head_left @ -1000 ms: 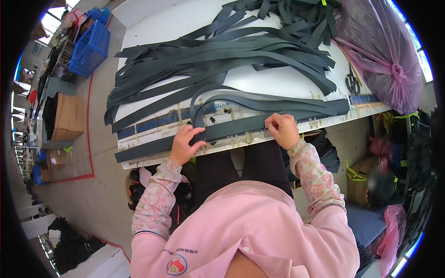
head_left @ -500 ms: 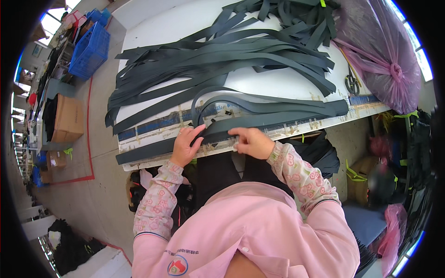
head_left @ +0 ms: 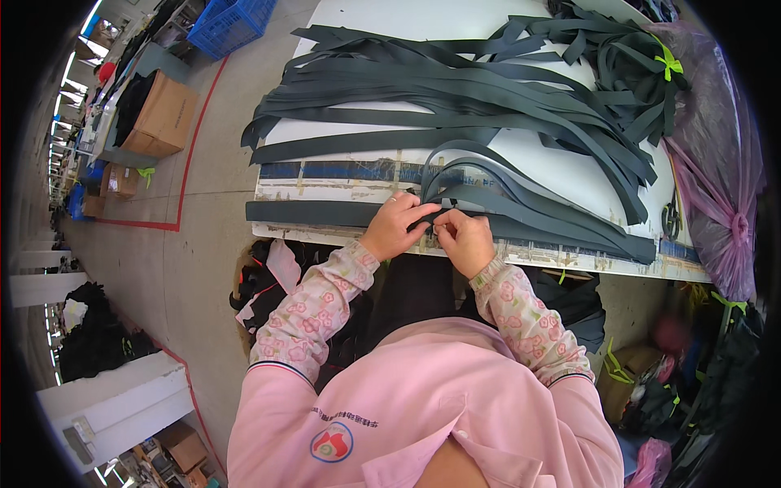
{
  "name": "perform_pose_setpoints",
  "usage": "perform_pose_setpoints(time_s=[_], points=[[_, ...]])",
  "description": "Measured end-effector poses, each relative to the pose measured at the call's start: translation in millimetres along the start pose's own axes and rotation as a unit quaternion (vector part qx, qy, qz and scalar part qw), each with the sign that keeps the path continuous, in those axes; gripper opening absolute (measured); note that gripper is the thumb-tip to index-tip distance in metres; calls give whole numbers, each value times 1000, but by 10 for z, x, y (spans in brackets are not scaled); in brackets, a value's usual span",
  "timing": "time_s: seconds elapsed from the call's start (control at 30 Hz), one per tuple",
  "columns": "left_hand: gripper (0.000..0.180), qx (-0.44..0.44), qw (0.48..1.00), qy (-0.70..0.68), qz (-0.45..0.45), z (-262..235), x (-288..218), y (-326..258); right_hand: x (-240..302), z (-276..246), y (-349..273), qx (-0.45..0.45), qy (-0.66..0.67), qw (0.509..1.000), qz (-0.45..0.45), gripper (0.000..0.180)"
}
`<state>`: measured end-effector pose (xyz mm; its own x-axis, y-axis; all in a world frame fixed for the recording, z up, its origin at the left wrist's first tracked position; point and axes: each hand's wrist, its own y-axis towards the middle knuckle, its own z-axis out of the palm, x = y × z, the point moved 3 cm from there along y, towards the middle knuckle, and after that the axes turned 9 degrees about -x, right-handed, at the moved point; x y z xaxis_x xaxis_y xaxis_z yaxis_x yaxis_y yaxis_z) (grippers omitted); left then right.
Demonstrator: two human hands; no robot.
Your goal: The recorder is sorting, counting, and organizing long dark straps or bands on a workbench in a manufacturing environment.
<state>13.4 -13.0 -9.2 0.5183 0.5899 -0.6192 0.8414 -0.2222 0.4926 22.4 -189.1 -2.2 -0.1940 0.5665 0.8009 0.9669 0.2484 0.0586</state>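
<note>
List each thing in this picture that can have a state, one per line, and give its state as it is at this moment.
left hand: pinching the near strip
right hand: pinching the same strip, fingertips meeting the left's
near strip: flat along the table edge
strip pile: spread loose across the table
pink bag: knotted shut
cardboard box: open, dark cloth inside
blue crate: on the floor

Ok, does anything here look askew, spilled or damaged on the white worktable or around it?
Mildly: the loose pile of dark grey fabric strips sprawls unevenly, some ends drooping over the white worktable's far-left edge. Dark garments lie heaped on the floor beneath. Both hands, left and right, pinch one strip; nothing looks damaged.
</note>
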Motion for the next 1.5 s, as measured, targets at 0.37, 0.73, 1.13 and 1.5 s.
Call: perform_pose_setpoints(time_s=[0.37,0.73,1.13,1.5], points=[[41,3,1000,13,-3,47,-48,34,-556,-634,-40,-7,100,990,101,9],[46,37,999,19,-24,4,-95,43,-1014,-1562,-334,-86,23,990,105,7],[48,41,999,30,-16,45,-101,58,-966,-1599,-340,-126,90,981,118,8],[37,24,999,29,11,25,-37,-9,-204,-572,70,-15,3,998,-62,43]])
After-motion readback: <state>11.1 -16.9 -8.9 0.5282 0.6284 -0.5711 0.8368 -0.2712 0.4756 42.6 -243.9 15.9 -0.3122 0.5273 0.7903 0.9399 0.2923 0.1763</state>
